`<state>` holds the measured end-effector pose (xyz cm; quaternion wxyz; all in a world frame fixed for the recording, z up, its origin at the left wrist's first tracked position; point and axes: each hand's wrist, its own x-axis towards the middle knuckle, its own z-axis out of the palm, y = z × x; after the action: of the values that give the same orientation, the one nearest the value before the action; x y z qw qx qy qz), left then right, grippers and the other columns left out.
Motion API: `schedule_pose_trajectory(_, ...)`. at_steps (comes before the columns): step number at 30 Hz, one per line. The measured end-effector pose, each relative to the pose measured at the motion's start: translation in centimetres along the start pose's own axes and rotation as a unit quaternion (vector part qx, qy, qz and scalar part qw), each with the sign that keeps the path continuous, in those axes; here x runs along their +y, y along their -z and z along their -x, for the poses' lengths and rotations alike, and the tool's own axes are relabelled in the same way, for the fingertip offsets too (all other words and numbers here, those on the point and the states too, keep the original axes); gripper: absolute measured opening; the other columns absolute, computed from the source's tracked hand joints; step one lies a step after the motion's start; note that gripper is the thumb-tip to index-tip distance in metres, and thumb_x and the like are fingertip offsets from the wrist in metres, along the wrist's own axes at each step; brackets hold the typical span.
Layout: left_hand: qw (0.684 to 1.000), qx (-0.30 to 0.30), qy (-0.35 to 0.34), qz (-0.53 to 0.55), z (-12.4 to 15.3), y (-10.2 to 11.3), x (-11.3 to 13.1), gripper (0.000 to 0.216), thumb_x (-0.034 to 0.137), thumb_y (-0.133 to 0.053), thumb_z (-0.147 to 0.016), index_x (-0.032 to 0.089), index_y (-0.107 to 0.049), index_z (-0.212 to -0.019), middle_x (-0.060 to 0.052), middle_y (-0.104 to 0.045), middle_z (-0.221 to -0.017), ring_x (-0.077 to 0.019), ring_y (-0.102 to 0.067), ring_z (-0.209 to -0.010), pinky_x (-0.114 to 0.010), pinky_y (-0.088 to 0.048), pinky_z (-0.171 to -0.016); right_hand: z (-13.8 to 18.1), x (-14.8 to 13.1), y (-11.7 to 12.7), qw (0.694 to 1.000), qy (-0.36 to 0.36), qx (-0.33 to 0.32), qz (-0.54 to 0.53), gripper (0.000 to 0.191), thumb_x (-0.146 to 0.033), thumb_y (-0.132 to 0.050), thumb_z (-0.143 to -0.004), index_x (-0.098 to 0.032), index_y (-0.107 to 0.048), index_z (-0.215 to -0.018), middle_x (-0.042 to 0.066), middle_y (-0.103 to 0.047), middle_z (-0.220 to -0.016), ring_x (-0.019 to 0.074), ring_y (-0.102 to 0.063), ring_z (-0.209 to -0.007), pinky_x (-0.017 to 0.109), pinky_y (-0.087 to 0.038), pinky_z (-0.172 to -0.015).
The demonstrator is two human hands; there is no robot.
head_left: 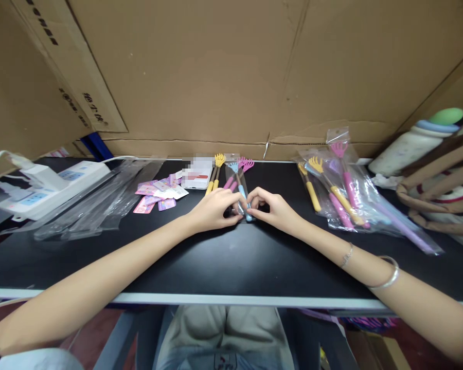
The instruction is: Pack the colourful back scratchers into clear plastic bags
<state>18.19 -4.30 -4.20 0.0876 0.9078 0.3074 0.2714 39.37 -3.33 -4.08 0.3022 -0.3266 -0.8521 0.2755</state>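
Both hands meet at the middle of the black table (216,257). My left hand (214,209) and my right hand (275,208) pinch the near end of a clear narrow bag (241,198) that holds a blue back scratcher (237,180) with a claw head pointing away from me. Just behind lie loose back scratchers: yellow ones (215,172) and pink ones (241,167). A pile of bagged back scratchers (343,192) in yellow, pink and purple lies to the right of my right hand.
Empty clear bags (100,200) and small pink and white cards (158,192) lie at the left, beside a white power strip (50,187). A white box (196,174) sits behind the cards. A bottle (412,146) and a woven bag (440,190) stand far right. A cardboard wall (235,72) backs the table.
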Motion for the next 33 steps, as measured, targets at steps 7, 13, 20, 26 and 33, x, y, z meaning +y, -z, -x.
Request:
schedule_pose_trajectory(7, 0.998, -0.028, -0.048, -0.041, -0.1, 0.1, -0.1, 0.008, 0.016, -0.054, -0.081, 0.021, -0.058, -0.085, 0.003, -0.06, -0.078, -0.0138, -0.054, -0.081, -0.027, -0.036, -0.08, 0.3, -0.1, 1.0, 0.988, 0.059, -0.036, 0.135, 0.007, -0.021, -0.055, -0.086, -0.02, -0.062, -0.087, 0.003, -0.061, -0.079, 0.0157, -0.056, -0.078, 0.026, -0.044, -0.071)
schedule_pose_trajectory(13, 0.994, -0.038, -0.057, -0.084, 0.0, 0.3, 0.0, 0.009, 0.018, -0.051, -0.085, 0.021, -0.059, -0.087, 0.0, -0.06, -0.085, -0.0144, -0.053, -0.085, -0.028, -0.035, -0.083, 0.5, -0.5, 1.7, 0.972, 0.089, -0.066, 0.21, 0.012, -0.019, -0.054, -0.087, -0.022, -0.063, -0.094, 0.004, -0.062, -0.086, 0.0172, -0.055, -0.083, 0.027, -0.043, -0.072)
schedule_pose_trajectory(20, 0.989, -0.041, -0.069, -0.121, 0.2, 0.5, 0.2, 0.011, 0.021, -0.049, -0.089, 0.021, -0.06, -0.09, -0.002, -0.059, -0.093, -0.0158, -0.054, -0.088, -0.027, -0.037, -0.08, 0.6, -1.0, 1.8, 0.965, 0.095, -0.087, 0.228, 0.014, -0.022, -0.049, -0.091, -0.021, -0.061, -0.097, 0.005, -0.062, -0.088, 0.0181, -0.055, -0.087, 0.028, -0.044, -0.075)
schedule_pose_trajectory(26, 0.989, -0.037, -0.072, -0.123, 0.2, 0.5, 0.2, 0.011, 0.02, -0.049, -0.089, 0.02, -0.06, -0.09, -0.002, -0.059, -0.093, -0.0154, -0.055, -0.088, -0.026, -0.038, -0.078, 0.8, -1.0, 1.7, 0.96, 0.104, -0.092, 0.244, 0.015, -0.022, -0.047, -0.092, -0.022, -0.06, -0.099, 0.005, -0.062, -0.09, 0.0179, -0.056, -0.086, 0.028, -0.044, -0.075)
schedule_pose_trajectory(33, 0.989, -0.03, -0.08, -0.119, 0.2, 0.6, 0.3, 0.011, 0.02, -0.048, -0.09, 0.02, -0.059, -0.09, -0.003, -0.059, -0.092, -0.0151, -0.056, -0.087, -0.025, -0.04, -0.078, 0.8, -3.4, 4.4, 0.927, 0.158, -0.045, 0.337, 0.021, -0.022, -0.044, -0.092, -0.022, -0.065, -0.091, 0.007, -0.064, -0.082, 0.0221, -0.056, -0.083, 0.035, -0.044, -0.072)
